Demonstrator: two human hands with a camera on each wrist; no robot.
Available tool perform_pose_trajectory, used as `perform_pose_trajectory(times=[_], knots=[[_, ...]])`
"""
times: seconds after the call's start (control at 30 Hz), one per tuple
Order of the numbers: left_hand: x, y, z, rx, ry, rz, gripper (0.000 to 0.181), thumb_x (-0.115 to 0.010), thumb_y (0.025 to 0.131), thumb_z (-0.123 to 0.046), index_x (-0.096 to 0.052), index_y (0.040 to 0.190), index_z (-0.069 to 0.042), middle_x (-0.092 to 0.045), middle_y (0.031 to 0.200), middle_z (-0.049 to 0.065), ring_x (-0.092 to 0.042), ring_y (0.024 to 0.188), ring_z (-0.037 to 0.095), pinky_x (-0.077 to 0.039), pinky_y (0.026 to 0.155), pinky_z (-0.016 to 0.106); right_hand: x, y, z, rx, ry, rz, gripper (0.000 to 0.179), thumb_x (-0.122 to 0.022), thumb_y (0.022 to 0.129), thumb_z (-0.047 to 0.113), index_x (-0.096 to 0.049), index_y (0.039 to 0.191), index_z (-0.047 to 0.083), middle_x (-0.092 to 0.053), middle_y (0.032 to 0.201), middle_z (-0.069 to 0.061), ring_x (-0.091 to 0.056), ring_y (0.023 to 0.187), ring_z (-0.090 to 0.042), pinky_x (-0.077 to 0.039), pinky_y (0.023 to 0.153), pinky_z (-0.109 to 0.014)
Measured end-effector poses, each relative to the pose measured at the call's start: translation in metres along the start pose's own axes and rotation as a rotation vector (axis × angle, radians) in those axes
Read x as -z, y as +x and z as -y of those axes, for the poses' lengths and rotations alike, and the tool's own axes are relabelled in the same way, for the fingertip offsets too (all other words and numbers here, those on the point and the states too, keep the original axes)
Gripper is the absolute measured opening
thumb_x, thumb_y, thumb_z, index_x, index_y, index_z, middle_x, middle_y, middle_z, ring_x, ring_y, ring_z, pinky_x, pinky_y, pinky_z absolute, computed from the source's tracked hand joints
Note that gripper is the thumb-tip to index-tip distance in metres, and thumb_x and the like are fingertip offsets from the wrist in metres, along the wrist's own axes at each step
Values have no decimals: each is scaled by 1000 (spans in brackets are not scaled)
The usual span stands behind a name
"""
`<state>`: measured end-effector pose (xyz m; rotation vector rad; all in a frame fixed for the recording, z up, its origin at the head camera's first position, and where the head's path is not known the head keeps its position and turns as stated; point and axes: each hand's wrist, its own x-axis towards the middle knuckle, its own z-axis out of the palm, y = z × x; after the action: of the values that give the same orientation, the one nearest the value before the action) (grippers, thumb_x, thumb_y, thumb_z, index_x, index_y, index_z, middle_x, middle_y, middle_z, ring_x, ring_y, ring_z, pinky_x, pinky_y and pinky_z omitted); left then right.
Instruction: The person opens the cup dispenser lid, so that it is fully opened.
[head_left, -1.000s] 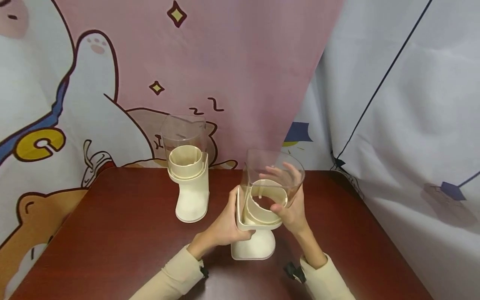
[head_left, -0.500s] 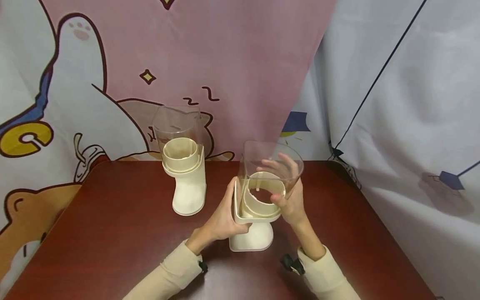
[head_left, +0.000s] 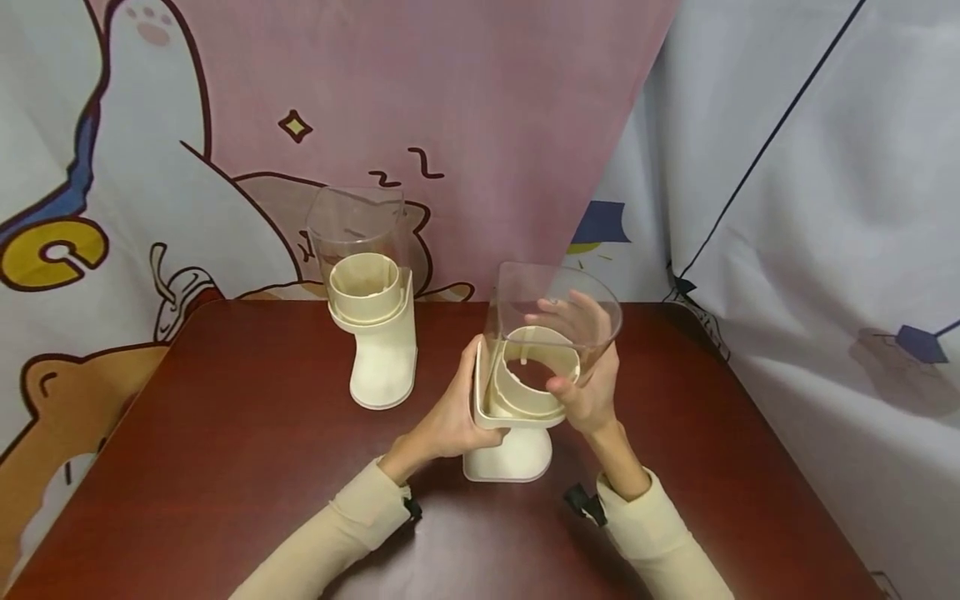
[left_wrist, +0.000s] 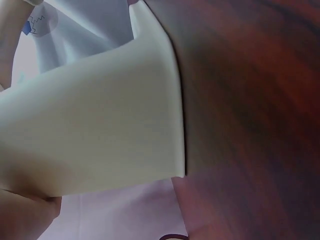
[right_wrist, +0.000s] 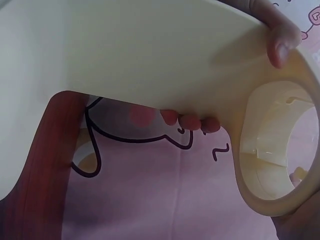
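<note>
Basically, tipping and slipping are the worries. Cream stand (head_left: 510, 454) is on the table (head_left: 225, 467), off centre toward five o'clock in the head view, clear container (head_left: 525, 304) on top with the cream ring (head_left: 528, 400) inside its lower part. Left hand (head_left: 446, 417) grips the stand from nine o'clock, fingertips showing past the edge in the right wrist view. Right hand (head_left: 592, 375) holds the container from three o'clock, fingers spread behind, thumb in front near the ring; pressure, can't tell.

Likely failures: load sits high over a narrower neck, so a shove from three o'clock with a slack left grip probably topples it. Smooth wall may slide if the right fingers loosen. Crooked lift or twist could jam the container or drag the stand along; whether it's locked in is unclear. Foot edge runs along the wood in the left wrist view; if it isn't seated flat, it could rock. Second stand (head_left: 382, 367) is apart at ten o'clock; only a wide swing that way should knock it.
</note>
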<state>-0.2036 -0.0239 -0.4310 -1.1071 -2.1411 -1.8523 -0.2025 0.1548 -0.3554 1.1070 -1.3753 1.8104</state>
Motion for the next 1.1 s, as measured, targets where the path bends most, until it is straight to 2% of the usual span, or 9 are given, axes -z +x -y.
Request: perform_pose_trajectory(times=[0.2, 0.4, 0.53, 0.67, 0.9, 1.1], knots=[[0, 1, -1, -15, 17, -8, 120, -78, 58, -10, -7, 156, -14, -39, 147, 13, -46, 128, 25, -34, 112, 34, 1, 1, 3, -12, -42, 3, 95, -79, 79, 51, -39, 140, -9, -63, 126, -22, -69, 109, -30, -55, 93, -35], [0, 1, -2, -26, 20, -31, 120, -78, 58, -10, -9, 156, -12, -39, 147, 14, -46, 128, 25, -33, 112, 34, 4, 4, 5, -109, -83, 2, 93, -77, 79, 54, -40, 140, -6, -65, 124, -20, -70, 107, -27, -56, 91, -32], [0, 2, 0, -31, 14, -29, 119, -78, 57, -10, -10, 156, -13, -40, 147, 12, -46, 127, 24, -33, 112, 33, 5, 4, 6, -143, -106, -5, 97, -76, 80, 56, -39, 138, -13, -64, 122, -24, -71, 105, -28, -57, 89, -31], [-1, 2, 1, -15, 18, -19, 120, -78, 57, -12, -9, 155, -15, -40, 146, 11, -46, 127, 24, -33, 112, 33, 5, 3, 4, -123, -86, -16, 101, -77, 79, 55, -36, 137, -18, -64, 121, -25, -70, 104, -29, -57, 87, -32], [-2, -1, 2, -14, 48, -4, 121, -79, 58, -13, -7, 155, -11, -39, 147, 13, -45, 129, 25, -33, 113, 35, 5, 0, 1, -35, -38, 6, 98, -81, 77, 51, -38, 139, -13, -64, 123, -23, -70, 106, -30, -56, 91, -33], [-1, 1, 0, -35, 89, -2, 121, -80, 60, -15, -5, 155, -8, -40, 146, 16, -46, 130, 27, -34, 114, 38, 5, 2, 2, -24, -17, 25, 98, -82, 76, 49, -39, 139, -12, -64, 125, -22, -69, 108, -31, -55, 93, -35]])
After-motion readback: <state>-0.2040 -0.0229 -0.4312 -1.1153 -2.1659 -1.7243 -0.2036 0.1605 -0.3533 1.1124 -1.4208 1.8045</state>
